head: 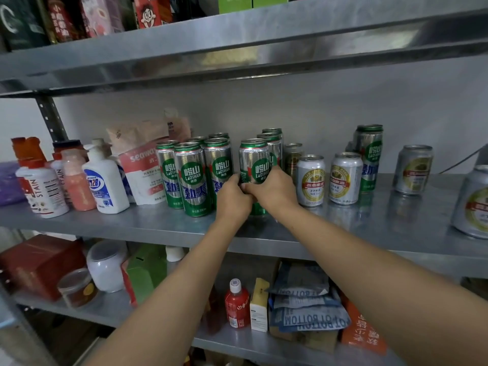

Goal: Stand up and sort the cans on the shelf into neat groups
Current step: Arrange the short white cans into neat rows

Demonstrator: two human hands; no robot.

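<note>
On the middle metal shelf several tall green-and-silver cans stand upright in a cluster. Both hands hold one more tall green can at the cluster's right edge: my left hand wraps its lower left side, my right hand its right side. Two more tall green cans stand behind it. To the right stand short silver-and-yellow cans, another tall green can, and two short cans farther right. A darker can is half hidden behind.
Left of the cans are a white-and-red pouch, a white bottle, a pink bottle and stain-remover bottles. Boxes fill the upper shelf. The lower shelf holds a red bottle, jars, boxes and blue bags.
</note>
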